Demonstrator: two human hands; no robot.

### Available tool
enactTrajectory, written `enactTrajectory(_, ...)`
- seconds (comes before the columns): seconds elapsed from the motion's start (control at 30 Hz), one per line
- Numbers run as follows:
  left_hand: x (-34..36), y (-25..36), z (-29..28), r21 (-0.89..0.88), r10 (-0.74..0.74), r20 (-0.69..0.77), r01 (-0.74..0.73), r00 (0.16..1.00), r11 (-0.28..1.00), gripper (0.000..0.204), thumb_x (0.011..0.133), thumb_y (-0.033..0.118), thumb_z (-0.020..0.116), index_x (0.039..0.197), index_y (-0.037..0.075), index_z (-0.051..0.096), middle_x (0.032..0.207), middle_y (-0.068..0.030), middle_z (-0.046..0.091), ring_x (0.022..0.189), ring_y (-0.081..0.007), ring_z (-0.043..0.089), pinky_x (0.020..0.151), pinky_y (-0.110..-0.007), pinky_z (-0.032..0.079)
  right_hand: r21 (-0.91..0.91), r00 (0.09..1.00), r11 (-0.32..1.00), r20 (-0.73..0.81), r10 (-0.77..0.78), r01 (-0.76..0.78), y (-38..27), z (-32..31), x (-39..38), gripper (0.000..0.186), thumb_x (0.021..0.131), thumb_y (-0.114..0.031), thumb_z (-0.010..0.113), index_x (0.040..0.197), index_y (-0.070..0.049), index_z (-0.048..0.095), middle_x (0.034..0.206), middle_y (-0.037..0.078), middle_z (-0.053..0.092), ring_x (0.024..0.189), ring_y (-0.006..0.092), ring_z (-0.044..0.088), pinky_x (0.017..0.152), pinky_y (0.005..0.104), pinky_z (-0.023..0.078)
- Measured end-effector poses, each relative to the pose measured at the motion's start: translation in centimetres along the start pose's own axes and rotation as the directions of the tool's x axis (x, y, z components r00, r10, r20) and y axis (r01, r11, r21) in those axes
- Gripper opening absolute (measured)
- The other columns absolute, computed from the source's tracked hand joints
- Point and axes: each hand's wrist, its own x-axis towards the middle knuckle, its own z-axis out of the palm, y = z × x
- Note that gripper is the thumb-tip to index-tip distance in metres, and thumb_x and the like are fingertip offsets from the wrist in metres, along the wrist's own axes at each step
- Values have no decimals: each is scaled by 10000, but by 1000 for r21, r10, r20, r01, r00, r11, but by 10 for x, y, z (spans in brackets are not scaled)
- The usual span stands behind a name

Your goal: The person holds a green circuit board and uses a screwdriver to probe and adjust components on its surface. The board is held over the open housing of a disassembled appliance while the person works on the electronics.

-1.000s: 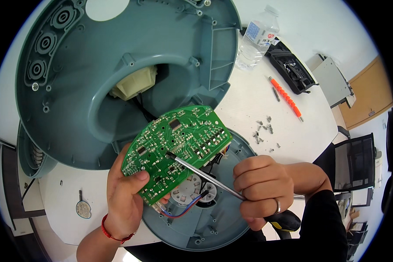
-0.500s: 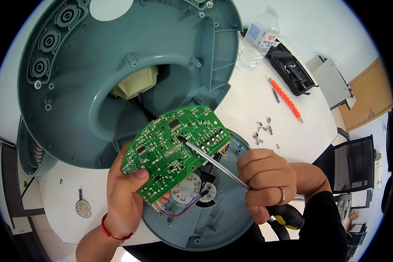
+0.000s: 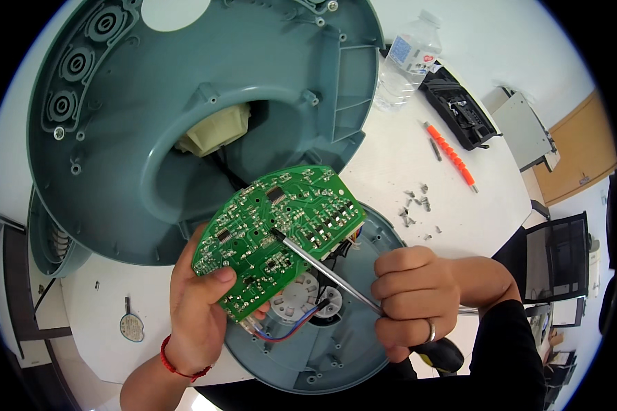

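A green half-round circuit board (image 3: 301, 205) is tilted up over the round grey-green plastic base (image 3: 281, 366). My left hand (image 3: 199, 294) is closed on its lower left edge, the thumb lying on the face with the chips. In my right hand (image 3: 418, 298) is a screwdriver (image 3: 329, 272), gripped round its metal shaft. Its dark tip is at the middle of the board; whether it touches cannot be told. Below my right hand shows the black and yellow handle. Red and blue wires (image 3: 296, 333) run from the board's lower corner to a white round part (image 3: 297, 301) on the base.
A large grey-green plastic shell (image 3: 267, 58) fills the far left. Loose screws (image 3: 411, 205), an orange flexible shaft (image 3: 452, 157), a clear bottle (image 3: 408, 65) and a black tool case (image 3: 456, 106) are on the white table at right. A small tag (image 3: 131, 327) lies at left.
The screwdriver tip has moved slightly down and left across the board. My right hand has shifted a little to the left, its wrist turned somewhat. My left hand keeps its hold.
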Motion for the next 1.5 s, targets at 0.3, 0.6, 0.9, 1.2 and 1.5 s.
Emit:
enactTrajectory(0.3, 1, 1, 3, -7, -12, 3, 12, 1000, 1000, 638, 876, 298, 514, 1375, -86, 419, 1011, -232, 699, 715, -233, 720, 551, -287, 588, 15, 994, 1000, 105, 18, -19, -5, 2, 1, 299, 1037, -210, 540, 797, -40, 591, 653, 15, 420, 566, 194, 505, 643, 359, 463)
enactTrajectory(0.6, 0, 1, 0, 21, -8, 24, 8, 1000, 1000, 636, 879, 292, 494, 1384, -85, 411, 1009, -232, 696, 714, -229, 717, 552, -287, 586, -99, 1000, 995, -11, 10, -11, -3, 1, -1, 411, 1072, -225, 462, 744, -9, 584, 653, 20, 391, 536, 201, 455, 605, 372, 459)
enactTrajectory(0.9, 0, 1, -3, -69, -21, 53, 25, 998, 997, 580, 884, 213, 548, 1394, -36, 428, 1026, -186, 704, 720, -213, 706, 608, -303, 584, -7, 998, 1000, 68, -6, 6, -8, 4, -1, 341, 1044, -251, 546, 767, -57, 587, 641, 14, 427, 579, 199, 535, 659, 353, 448)
enactTrajectory(1.2, 0, 0, -3, -69, -32, 48, 35, 998, 997, 593, 886, 223, 557, 1404, -33, 424, 1010, -183, 706, 711, -210, 703, 604, -305, 585, -38, 995, 998, -80, 56, -59, -5, 1, -1, 338, 1034, -250, 560, 757, -59, 584, 583, 7, 409, 524, 200, 520, 599, 345, 430)
enactTrajectory(1.5, 1, 1, 2, 17, 2, 22, -2, 1000, 1000, 628, 880, 306, 499, 1369, -82, 429, 1003, -227, 701, 717, -230, 716, 554, -295, 583, -20, 1000, 1000, 16, -3, 3, -4, 1, 2, 421, 1081, -248, 456, 751, -18, 580, 652, 22, 394, 570, 210, 493, 638, 374, 478)
